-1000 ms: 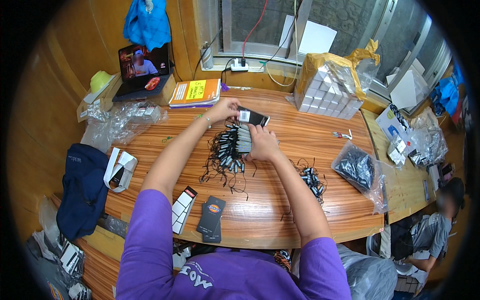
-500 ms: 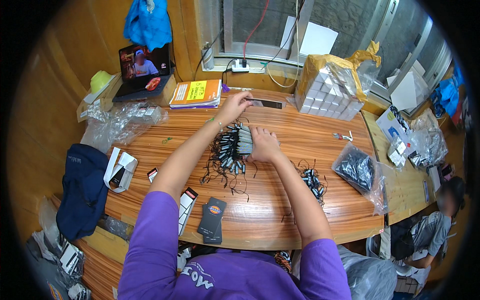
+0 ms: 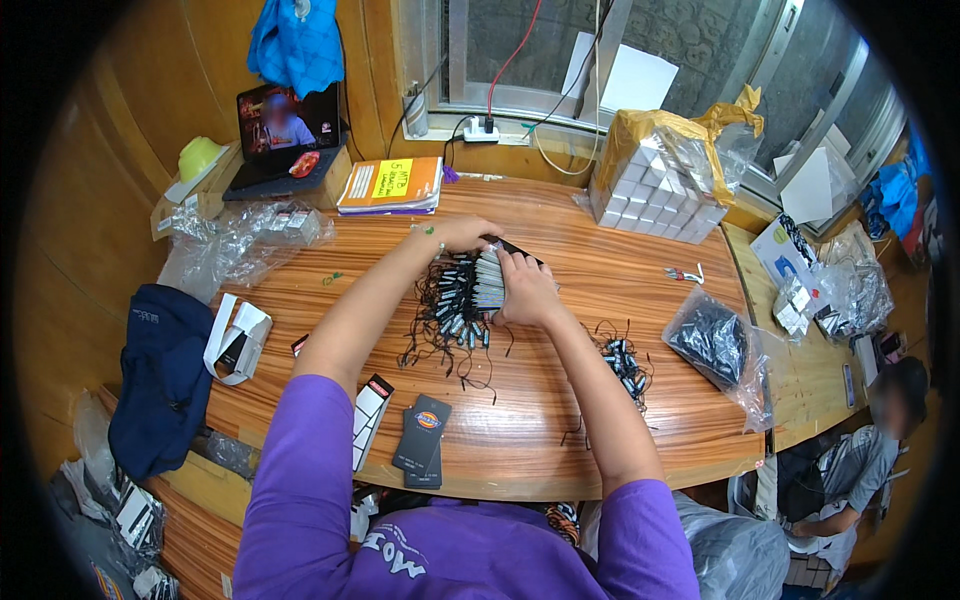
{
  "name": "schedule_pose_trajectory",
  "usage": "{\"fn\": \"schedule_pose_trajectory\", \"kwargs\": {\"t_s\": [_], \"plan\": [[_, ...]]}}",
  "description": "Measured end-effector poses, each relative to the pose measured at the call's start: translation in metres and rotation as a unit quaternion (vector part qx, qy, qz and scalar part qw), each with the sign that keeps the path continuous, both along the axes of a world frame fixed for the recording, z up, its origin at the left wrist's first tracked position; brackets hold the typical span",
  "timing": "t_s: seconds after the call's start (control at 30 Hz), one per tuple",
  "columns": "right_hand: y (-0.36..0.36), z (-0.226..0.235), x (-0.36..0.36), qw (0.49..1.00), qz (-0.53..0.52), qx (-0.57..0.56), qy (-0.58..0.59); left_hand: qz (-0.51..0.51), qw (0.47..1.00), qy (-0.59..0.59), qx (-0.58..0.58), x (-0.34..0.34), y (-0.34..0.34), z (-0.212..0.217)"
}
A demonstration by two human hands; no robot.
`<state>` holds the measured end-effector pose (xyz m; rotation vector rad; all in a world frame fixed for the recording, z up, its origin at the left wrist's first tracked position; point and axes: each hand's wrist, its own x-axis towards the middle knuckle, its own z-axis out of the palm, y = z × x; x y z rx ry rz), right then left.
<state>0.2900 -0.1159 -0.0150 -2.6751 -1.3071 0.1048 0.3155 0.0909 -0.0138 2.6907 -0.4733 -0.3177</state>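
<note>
On the wooden table, a row of thin tags [image 3: 488,284] stands packed on edge, with a tangle of black strings [image 3: 452,302] ending in small shiny pieces spread to its left. My right hand [image 3: 527,290] is closed over the row's right side, holding it together. At its far end, my left hand [image 3: 468,234] pinches a dark, narrow strip [image 3: 518,250] against the tags. The left fingertips are partly hidden behind the row. A smaller bunch of strings [image 3: 624,366] lies beyond my right forearm.
Dark hang tags [image 3: 422,436] and a white card [image 3: 372,420] lie near the front edge. A bag of black strings [image 3: 708,338] and pliers [image 3: 684,274] are to the right. White boxes [image 3: 650,190], notebooks [image 3: 390,188] and a laptop [image 3: 285,140] stand behind. A person [image 3: 860,450] sits at right.
My left hand has brought the dark strip nearer, from beyond the tags down against their far end. My right hand keeps its place on the row.
</note>
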Motion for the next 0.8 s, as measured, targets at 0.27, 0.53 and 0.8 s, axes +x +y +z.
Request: {"fn": "schedule_pose_trajectory", "kwargs": {"t_s": [0.27,0.53,0.8], "plan": [[0.007,0.000,-0.003,0.999,0.021,0.034,0.000,0.039,0.988,0.027,-0.145,0.002,0.023,-0.040],[0.000,-0.003,0.000,0.999,0.010,0.037,-0.008,0.008,0.979,0.084,-0.187,-0.001,0.001,-0.014],[-0.003,-0.014,-0.007,0.984,-0.005,0.071,-0.166,0.131,0.945,0.224,-0.198,0.011,0.003,-0.011]]}}
